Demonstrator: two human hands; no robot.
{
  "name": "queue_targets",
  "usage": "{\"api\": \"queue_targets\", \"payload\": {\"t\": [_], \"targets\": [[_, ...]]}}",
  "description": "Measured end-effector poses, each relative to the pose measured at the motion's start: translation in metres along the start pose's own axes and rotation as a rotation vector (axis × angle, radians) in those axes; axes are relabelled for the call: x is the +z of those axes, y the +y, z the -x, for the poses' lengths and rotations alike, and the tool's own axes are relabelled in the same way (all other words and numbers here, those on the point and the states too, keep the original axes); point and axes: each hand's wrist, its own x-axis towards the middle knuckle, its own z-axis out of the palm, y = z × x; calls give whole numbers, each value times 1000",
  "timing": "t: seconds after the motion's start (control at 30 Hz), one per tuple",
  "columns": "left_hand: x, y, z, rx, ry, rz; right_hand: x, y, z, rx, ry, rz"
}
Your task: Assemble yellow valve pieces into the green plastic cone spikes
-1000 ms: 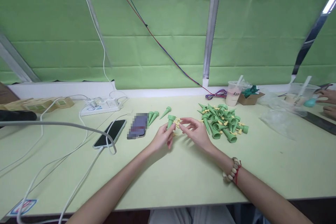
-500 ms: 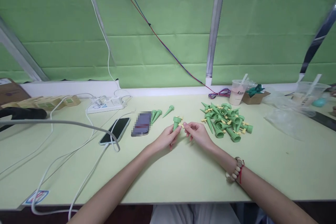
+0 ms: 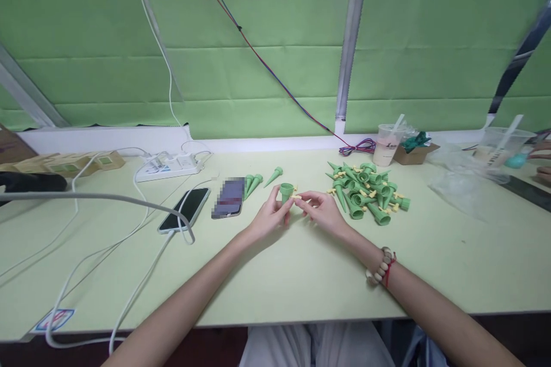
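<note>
My left hand point(image 3: 270, 218) grips a green plastic cone point(image 3: 286, 191) by its narrow part, wide mouth up. My right hand point(image 3: 322, 212) pinches a small yellow piece point(image 3: 296, 197) that sits right against the cone's side. Both hands hover over the pale green table point(image 3: 301, 275), close together. To the right of my right hand lies a pile of green cones point(image 3: 365, 195) with yellow pieces mixed in. Three separate green cones point(image 3: 258, 179) lie just beyond my left hand.
Two phones point(image 3: 185, 209) lie left of the hands, one on a white cable. A white power strip point(image 3: 167, 165) sits at the back left, cardboard boxes point(image 3: 64, 161) further left. A drink cup point(image 3: 385, 143), small box and clear plastic bags are back right; another person's hands point(image 3: 540, 163) at the far right.
The cone in my left hand has tipped so its open mouth faces up more. My right hand has brought the yellow piece against it. The view shifted slightly.
</note>
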Motion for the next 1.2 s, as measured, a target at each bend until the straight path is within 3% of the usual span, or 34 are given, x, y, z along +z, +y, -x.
{"api": "queue_targets", "payload": {"t": [0.37, 0.57, 0.73, 0.87, 0.93, 1.1, 1.2], "targets": [[-2, -1, -4, 177, -104, 95, -1, 0, 3, -140, -68, 100], [-3, -1, -8, 172, -31, 195, -1, -3, 4, -1, -169, -27], [-3, 8, -4, 33, -57, 329, -11, -5, 0, -255, -64, 286], [-3, 7, -3, 39, -77, 284, -15, -4, 1, -398, -95, 443], [-3, 5, -4, 92, -60, 231, -13, -3, 3, -381, -110, 465], [-3, 4, -5, 184, -1, 129, -3, -3, 8, -113, -205, 194], [-4, 7, -4, 111, -42, 208, -5, -7, 9, -207, -141, 396]]}}
